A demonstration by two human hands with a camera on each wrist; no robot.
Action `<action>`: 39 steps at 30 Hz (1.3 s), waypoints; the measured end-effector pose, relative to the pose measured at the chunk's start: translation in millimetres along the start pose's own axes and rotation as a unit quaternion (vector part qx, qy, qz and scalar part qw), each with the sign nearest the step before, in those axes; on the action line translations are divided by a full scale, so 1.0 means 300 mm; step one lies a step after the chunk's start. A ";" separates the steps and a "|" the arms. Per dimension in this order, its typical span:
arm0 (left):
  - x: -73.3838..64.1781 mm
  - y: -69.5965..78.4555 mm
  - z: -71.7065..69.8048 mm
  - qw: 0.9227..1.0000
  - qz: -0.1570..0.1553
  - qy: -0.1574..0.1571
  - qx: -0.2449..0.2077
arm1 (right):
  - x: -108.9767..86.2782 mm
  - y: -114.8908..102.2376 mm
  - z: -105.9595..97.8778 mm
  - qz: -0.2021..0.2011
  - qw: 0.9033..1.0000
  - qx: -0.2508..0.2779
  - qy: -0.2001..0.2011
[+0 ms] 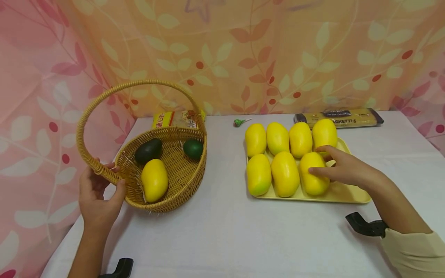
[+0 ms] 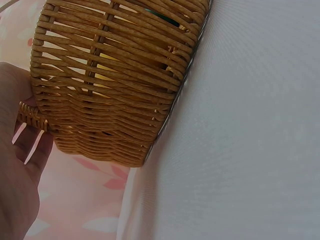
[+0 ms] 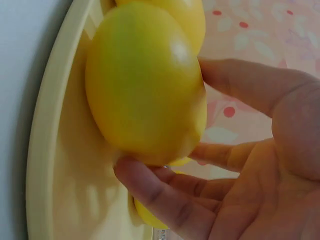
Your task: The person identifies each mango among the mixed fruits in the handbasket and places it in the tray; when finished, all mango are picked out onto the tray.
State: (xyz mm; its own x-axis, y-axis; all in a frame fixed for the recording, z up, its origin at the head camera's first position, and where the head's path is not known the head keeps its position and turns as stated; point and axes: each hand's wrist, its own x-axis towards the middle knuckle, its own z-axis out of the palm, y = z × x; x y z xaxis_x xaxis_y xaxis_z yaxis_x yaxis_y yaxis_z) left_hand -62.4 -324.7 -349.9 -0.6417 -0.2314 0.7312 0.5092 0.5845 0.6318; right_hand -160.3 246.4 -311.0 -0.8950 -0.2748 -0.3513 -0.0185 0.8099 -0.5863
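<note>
My left hand (image 1: 101, 195) holds a wicker basket (image 1: 187, 189) where its arched handle meets the rim, the thumb on the near side and the fingers behind. In the left wrist view the woven wall (image 2: 110, 85) fills the upper left. Inside the basket lie a yellow mango (image 1: 154, 180), a dark green avocado (image 1: 148, 151) and a second dark green fruit (image 1: 193, 149). On the right, my right hand (image 1: 347, 168) has thumb and fingers around the nearest-right mango (image 1: 314, 181) on a pale yellow tray (image 1: 351, 195). That mango (image 3: 145, 80) sits between them in the right wrist view.
Several other yellow mangoes (image 1: 285, 173) stand in two rows on the tray. Behind it lies a spaghetti pack (image 1: 344, 119), and left of that a green-wrapped lollipop (image 1: 239, 122). A yellow and red food packet (image 1: 179, 119) is behind the basket. A patterned curtain (image 1: 222, 58) borders the table.
</note>
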 end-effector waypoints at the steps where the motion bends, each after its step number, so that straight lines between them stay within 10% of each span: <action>1: 0.000 0.000 -0.001 1.000 0.000 0.000 0.000 | 0.000 -0.001 0.001 -0.004 1.000 0.005 -0.005; 11: 0.004 -0.003 -0.007 1.000 0.007 -0.001 0.001 | -0.010 -0.009 -0.002 -0.016 1.000 0.017 -0.011; 19: 0.006 0.003 -0.011 1.000 0.005 0.001 0.006 | -0.025 -0.081 -0.002 -0.041 0.995 -0.052 0.070; 27: 0.011 0.005 -0.010 1.000 0.003 0.002 0.006 | -0.002 -0.361 0.126 -0.171 0.979 -0.040 0.103; 35: 0.013 0.008 -0.001 1.000 0.004 0.003 0.005 | 0.099 -0.700 0.358 -0.390 0.918 -0.041 0.055; 39: 0.009 0.021 -0.004 1.000 0.004 0.001 0.010 | 0.182 -0.871 0.490 -0.402 0.913 -0.054 0.040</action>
State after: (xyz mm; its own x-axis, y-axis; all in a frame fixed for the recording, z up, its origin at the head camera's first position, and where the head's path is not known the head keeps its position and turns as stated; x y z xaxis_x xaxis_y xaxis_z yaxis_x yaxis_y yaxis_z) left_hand -60.0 -322.6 -343.6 -0.6365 -0.2275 0.7370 0.5028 0.6022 0.6201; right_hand -138.9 -56.3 -284.3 -0.6020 -0.7681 0.2181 -0.7240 0.4098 -0.5549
